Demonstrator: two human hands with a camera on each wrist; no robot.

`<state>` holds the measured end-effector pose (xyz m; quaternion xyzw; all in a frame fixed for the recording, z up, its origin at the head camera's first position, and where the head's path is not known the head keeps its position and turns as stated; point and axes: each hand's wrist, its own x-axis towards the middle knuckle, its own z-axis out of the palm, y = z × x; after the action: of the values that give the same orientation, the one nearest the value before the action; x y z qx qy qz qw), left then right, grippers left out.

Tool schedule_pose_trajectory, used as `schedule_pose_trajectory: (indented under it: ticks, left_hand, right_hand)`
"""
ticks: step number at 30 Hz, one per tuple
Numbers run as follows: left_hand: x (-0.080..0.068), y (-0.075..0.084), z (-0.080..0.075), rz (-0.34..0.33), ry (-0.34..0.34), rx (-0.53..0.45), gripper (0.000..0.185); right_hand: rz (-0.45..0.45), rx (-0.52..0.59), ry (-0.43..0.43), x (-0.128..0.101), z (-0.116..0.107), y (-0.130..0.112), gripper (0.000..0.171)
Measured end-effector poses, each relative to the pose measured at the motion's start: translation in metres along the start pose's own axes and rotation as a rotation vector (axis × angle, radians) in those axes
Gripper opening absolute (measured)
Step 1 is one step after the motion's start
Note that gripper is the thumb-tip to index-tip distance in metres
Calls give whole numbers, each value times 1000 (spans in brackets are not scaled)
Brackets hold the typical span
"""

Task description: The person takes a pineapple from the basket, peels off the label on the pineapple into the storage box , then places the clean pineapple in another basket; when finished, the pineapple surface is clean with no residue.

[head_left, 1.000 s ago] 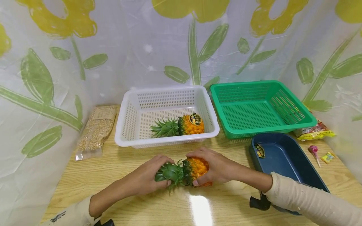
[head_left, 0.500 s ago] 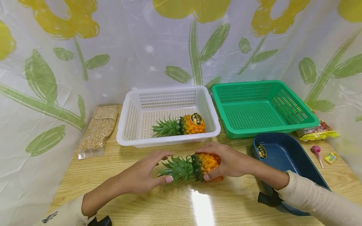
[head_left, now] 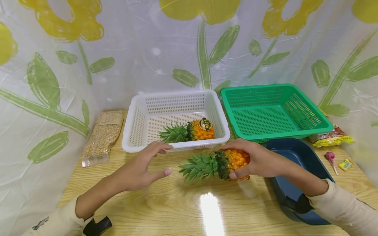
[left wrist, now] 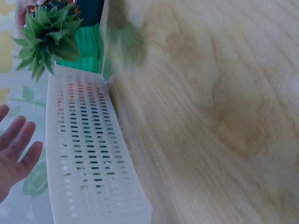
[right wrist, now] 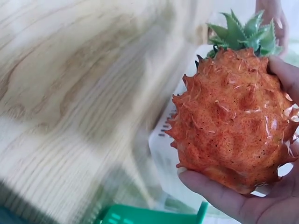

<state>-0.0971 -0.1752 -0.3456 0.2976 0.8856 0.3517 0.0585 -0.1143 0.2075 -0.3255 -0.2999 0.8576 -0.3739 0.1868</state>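
My right hand [head_left: 257,161] grips an orange pineapple [head_left: 236,160] by its fruit end, thumb on the near side and fingers over the far side. Its green crown [head_left: 200,166] points left. In the right wrist view the spiky base of the pineapple [right wrist: 233,121] faces the camera, with the hand curled round it. Apart from the crown, my left hand [head_left: 141,168] hovers over the table with thumb and fingers spread, holding nothing. A second pineapple [head_left: 203,132], with a black and gold label, lies in the white basket [head_left: 174,147] just beyond both hands.
A green basket [head_left: 274,133] stands at the back right. The dark blue tub [head_left: 295,154] sits under the right forearm. A lollipop [head_left: 330,159], a small yellow candy [head_left: 345,165] and a snack bag [head_left: 332,139] lie at the right. A bag of kernels [head_left: 103,134] lies left.
My left hand has let go of the crown and drawn back left. My right hand has lifted the pineapple and carried it right and a little away from me.
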Motion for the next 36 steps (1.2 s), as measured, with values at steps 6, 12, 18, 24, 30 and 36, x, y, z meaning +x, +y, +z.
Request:
schedule_pose_trajectory:
  ticks: [6,12,18,24,30,36]
  left_hand:
    - [4,-7,-6,-12,37,54,60]
    - [9,-18,-9,-19,55,89,57]
    - [16,-32,-11,-40,49,129,59]
    - [24,-44,-18,-111,26,161,63]
    - [29,-53,-20,-119,-24,172,60]
    - [31,-56,-19,-110,-52,182,51]
  right_hand:
    - [5,-8,-5,-8,-8,3,73]
    - [-44,-1,-11,-19,-21,8,71]
    - [-97,-16,-31,-28,-38,10,68]
    - [-123,-11,-26,-30,-59,10,70]
    - [-78,-130,59,-33,-83,11,73]
    - [-21,-163,81,-34,-111,16,72]
